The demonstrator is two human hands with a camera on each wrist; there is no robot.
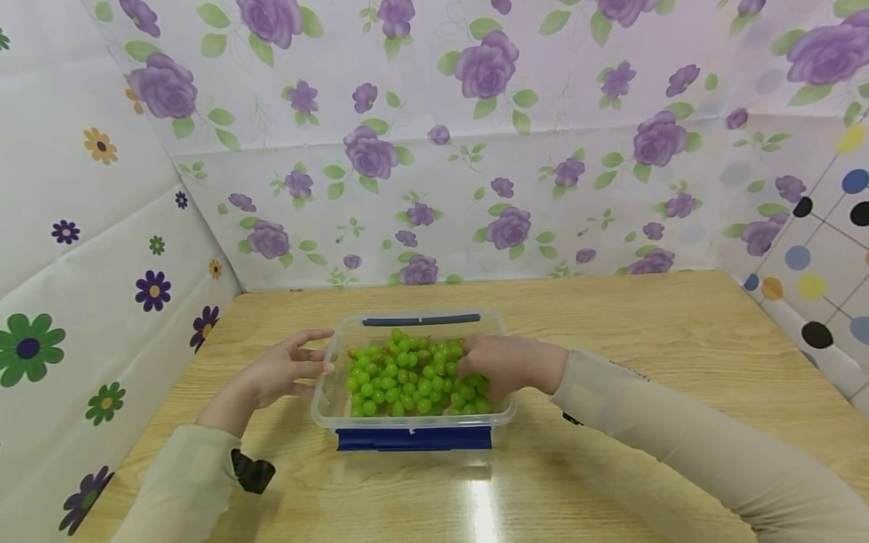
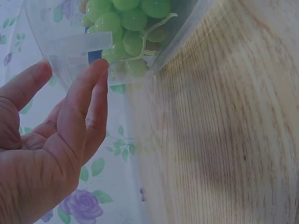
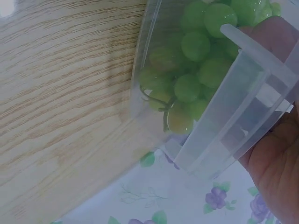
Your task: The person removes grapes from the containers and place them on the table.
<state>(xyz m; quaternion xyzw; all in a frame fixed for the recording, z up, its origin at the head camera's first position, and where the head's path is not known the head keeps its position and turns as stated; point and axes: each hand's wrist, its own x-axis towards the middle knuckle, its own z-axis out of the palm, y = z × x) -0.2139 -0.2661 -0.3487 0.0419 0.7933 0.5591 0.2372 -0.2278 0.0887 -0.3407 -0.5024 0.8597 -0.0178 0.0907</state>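
Observation:
Green grapes (image 1: pixel 407 377) in bunches fill much of a clear plastic box (image 1: pixel 324 407) with blue clips (image 1: pixel 414 439), standing on the table. My left hand (image 1: pixel 288 369) is at the box's left end, fingers spread and slightly bent, fingertips right at the wall. In the left wrist view its fingers (image 2: pixel 77 100) are straight to relaxed beside the wall, with a bare grape stem (image 2: pixel 145 39) just inside. Over the right rim reaches my right hand (image 1: pixel 505 366), its fingertips down among the grapes and hidden. Whether they grip any grapes I cannot tell.
The wooden table (image 1: pixel 611 324) extends around the box. Behind it hangs a white cloth with purple roses (image 1: pixel 441 188). A flowered cloth (image 1: pixel 102 302) borders the left side, and a dotted cloth (image 1: pixel 821 256) the right. A dark wrist strap (image 1: pixel 253 471) sits on the left sleeve.

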